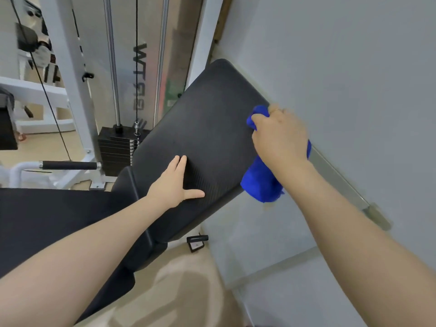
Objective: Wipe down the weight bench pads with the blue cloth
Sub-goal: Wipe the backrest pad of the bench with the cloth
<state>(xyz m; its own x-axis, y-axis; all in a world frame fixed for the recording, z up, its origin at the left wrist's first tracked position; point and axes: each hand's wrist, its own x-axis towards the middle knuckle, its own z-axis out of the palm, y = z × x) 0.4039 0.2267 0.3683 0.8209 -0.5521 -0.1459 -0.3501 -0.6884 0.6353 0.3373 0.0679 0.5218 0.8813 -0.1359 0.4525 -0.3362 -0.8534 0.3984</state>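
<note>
Right hand [280, 135] clutching blue cloth [262, 185] at back pad [200, 128] edge; left hand [175, 184] flat, fingers straight.

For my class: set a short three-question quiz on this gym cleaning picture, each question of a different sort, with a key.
1. True or false: the right hand grips the blue cloth.
2. Where does the left hand rest? A) on the back pad B) on the weight stack C) on the wall
3. Fill in: the cloth is at the pad's edge nearest the ____.

Key: 1 true; 2 A; 3 wall.
</note>
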